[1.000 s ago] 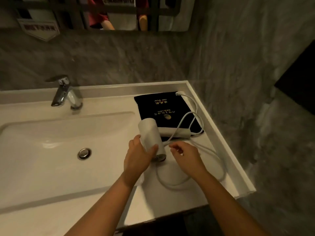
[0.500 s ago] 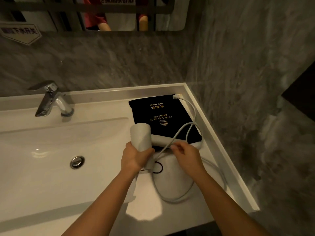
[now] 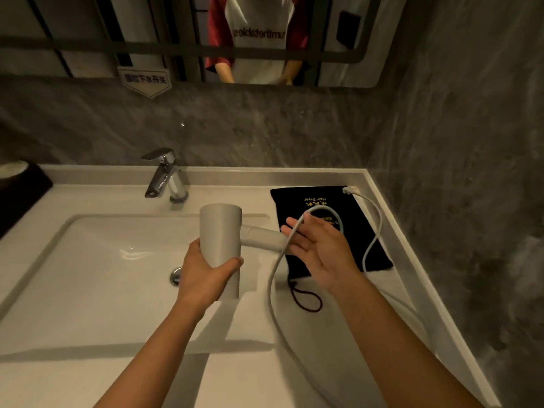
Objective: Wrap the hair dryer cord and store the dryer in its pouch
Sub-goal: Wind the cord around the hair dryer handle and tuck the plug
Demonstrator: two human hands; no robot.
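Now both hands hold the hair dryer (image 3: 220, 234) above the sink's (image 3: 88, 275) right edge.

Left hand (image 3: 206, 272) wraps the dryer's barrel from below; right hand (image 3: 318, 245), fingers spread wide, lies against the handle with the cord (image 3: 272, 290) looped over it. Far right, the black pouch (image 3: 362, 231) lies flat on the counter (image 3: 338, 334), lettered "Hair Dryer".

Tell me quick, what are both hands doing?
Left hand: closed around the hair dryer.
Right hand: open, cord draped over its fingers.
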